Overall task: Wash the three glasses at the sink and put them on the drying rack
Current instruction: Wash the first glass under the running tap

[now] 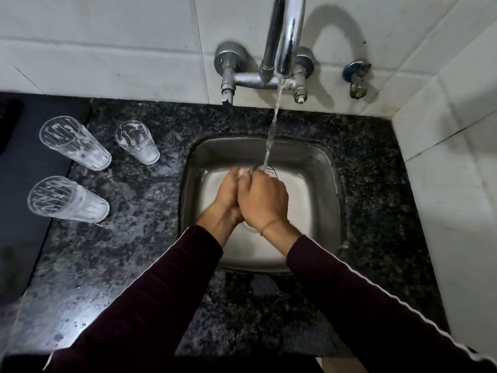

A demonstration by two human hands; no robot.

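Observation:
Over the steel sink [320, 168] my two hands meet under the running water. My right hand [265, 200] is wrapped around a clear glass [269, 170], of which only the rim shows above my fingers. My left hand [227, 193] presses against the right, its fingertips curled onto the glass near the rim. The stream from the tap [285, 36] falls into the glass's mouth. Three soapy glasses stand upright on the counter at the left: a far-left glass [75, 144], a smaller one [138, 144] nearer the sink, and a near one [67, 199].
The black speckled granite counter [121, 251] is wet around the glasses. A dark flat mat or tray [18, 189] lies at the left edge. White tiled walls close the back and right. A small valve [356, 76] sticks out right of the tap.

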